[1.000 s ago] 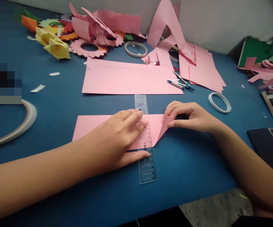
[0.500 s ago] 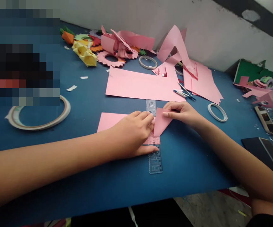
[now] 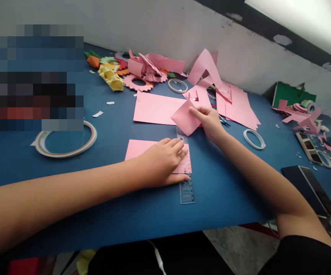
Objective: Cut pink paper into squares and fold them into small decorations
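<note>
Two hands show in my view. My left hand (image 3: 163, 162), thumb wide of its fingers, presses the clear ruler (image 3: 187, 194) across the pink strip (image 3: 138, 149) on the surface (image 3: 225, 206). My right hand (image 3: 210, 121) pinches a small pink piece (image 3: 184, 117) near the ruler's far end.

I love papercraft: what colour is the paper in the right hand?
The paper in the right hand is pink, clearest in the head view.

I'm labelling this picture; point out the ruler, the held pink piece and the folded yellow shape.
Ruler (image 3: 187, 192), head view: bare lower end.
Held pink piece (image 3: 184, 117), head view: its middle.
Folded yellow shape (image 3: 112, 79), head view: its middle.
</note>
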Demonstrator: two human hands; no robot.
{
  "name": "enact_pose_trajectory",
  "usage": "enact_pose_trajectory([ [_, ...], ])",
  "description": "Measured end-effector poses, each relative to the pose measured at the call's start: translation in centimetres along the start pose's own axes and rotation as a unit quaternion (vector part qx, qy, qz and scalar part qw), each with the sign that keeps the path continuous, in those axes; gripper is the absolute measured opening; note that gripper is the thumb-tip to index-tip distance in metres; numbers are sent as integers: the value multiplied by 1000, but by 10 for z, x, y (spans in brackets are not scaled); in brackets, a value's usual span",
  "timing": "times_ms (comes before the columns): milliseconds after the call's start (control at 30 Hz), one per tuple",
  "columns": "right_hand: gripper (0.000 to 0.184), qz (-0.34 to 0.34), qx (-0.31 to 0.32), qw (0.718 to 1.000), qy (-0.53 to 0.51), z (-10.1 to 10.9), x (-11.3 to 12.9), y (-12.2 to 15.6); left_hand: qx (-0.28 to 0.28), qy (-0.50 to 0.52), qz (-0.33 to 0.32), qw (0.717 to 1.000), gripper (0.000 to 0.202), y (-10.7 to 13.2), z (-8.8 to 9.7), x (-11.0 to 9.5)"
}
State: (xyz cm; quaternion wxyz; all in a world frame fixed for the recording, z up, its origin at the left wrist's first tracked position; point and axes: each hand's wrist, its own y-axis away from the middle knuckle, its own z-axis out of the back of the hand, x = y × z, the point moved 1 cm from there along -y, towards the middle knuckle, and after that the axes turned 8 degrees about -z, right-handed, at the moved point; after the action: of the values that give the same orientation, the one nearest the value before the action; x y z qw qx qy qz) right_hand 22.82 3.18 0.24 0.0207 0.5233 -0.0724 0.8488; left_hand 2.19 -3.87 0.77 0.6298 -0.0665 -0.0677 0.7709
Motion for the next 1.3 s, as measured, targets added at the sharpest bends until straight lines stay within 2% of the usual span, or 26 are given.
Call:
enact_pose_trajectory([
  [100,42,65,-77,994,34,6,6,5,17,-9,-3,1000,68,1,3,-2],
  [167,34,110,-90,987,74,11,13,19,33,-14,2,999,68,4,8,-2],
  [233,25,152,-65,979,119,14,20,40,61,-15,15,998,67,10,14,0],
  [300,15,199,-13,965,169,14,27,62,90,-11,36,995,64,21,21,4],
  [333,12,232,26,948,217,12,31,73,98,-8,46,994,63,28,25,6],
  [400,18,332,110,857,377,6,38,93,102,-4,66,993,62,41,31,12],
  [433,20,363,133,816,429,3,42,101,103,-2,76,992,62,47,33,14],
  [467,22,382,143,787,463,1,45,107,106,-1,85,991,61,53,35,17],
  [500,23,393,146,771,480,-1,47,112,108,-1,92,990,61,57,36,19],
  [667,29,397,158,755,498,-1,57,121,107,0,95,990,61,65,41,25],
  [900,24,389,170,755,500,5,60,124,89,3,78,993,57,65,38,22],
  [1133,23,427,157,710,537,-3,58,129,69,-21,78,994,55,62,35,18],
  [1300,27,455,151,695,536,-1,56,123,71,-1,83,994,54,61,39,16],
])
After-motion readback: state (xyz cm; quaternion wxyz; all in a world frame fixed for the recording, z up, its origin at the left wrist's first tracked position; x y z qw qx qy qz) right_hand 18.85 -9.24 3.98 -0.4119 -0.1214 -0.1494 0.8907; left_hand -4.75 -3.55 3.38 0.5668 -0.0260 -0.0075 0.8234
